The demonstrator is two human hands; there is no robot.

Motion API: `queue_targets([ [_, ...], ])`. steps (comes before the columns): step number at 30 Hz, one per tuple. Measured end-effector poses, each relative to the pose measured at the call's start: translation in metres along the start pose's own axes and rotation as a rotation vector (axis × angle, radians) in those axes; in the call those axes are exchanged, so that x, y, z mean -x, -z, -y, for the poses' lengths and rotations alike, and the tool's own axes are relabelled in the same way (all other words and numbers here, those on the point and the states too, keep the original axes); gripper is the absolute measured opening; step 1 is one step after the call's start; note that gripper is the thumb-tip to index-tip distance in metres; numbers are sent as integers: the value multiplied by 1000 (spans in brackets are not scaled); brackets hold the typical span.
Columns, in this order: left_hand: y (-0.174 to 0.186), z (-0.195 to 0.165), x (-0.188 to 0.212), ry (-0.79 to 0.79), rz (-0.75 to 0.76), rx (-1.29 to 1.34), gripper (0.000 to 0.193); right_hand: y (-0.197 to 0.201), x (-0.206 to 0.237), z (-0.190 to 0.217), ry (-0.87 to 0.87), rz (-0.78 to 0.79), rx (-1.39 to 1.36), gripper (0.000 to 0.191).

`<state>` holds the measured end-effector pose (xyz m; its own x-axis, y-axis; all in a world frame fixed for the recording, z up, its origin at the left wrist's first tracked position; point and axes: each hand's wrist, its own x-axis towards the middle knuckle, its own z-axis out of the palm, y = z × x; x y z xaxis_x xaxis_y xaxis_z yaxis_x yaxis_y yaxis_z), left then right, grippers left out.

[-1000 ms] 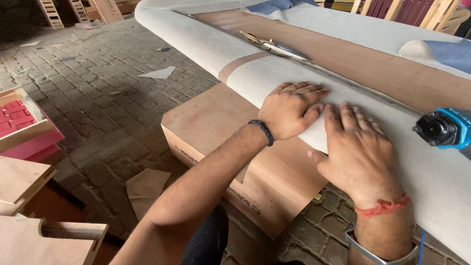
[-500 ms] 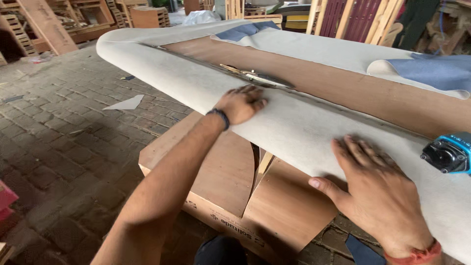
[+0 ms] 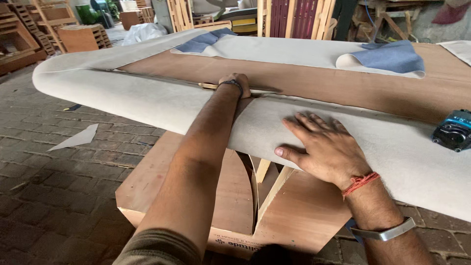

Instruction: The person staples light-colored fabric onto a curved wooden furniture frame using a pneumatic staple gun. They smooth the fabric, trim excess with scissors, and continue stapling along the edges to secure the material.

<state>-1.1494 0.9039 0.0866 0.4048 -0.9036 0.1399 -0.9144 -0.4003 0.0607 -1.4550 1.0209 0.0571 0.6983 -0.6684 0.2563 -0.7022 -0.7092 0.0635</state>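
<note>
Stacked timber frames crowded the far workshop. Over the plywood panel [image 3: 314, 86], grey fabric [image 3: 147, 100] lay wrapped. Right hand [image 3: 326, 147] pressed it, fingers wide; left hand [image 3: 235, 83] curled at the fabric's edge, seemingly tensioning before fastening.

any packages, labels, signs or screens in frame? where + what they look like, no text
Plywood box: under the fabric-covered panel, below both arms; brown, boxy, a band of dark printed lettering along its lower front edge.
Printed band: bottom edge of that box, small dark characters on the brown face, partly cut off.
No signs or screens visible; no separate packages that I can tell.
</note>
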Motion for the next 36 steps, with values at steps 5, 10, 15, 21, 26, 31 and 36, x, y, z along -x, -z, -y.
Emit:
queue_targets([
  [5, 9, 21, 19, 87, -380, 197, 39, -11, 0, -4, 13, -113, 25, 86],
  [10, 53, 95, 75, -94, -846, 1203, 20, -12, 8, 2, -34, -312, -43, 66],
  [15, -1, 142, 210, -531, -122, 2266, 15, -53, 20, 58, 183, -698, -940, 17],
  [21, -119, 72, 300, -437, 421, 2607, 20, -135, 51, 87, 369, 263, -1515, 27],
  [26, -164, 34, 295, -320, 537, 2772, 19, -150, 78, 72, 152, 487, -1458, 35],
  [31, -179, -6, 284, -330, 571, 2829, 18, -147, 84, 55, -6, 523, -1485, 39],
  [36, -172, -22, 285, -376, 528, 2534, 35, -133, 102, 44, -124, 424, -1019, 39],
])
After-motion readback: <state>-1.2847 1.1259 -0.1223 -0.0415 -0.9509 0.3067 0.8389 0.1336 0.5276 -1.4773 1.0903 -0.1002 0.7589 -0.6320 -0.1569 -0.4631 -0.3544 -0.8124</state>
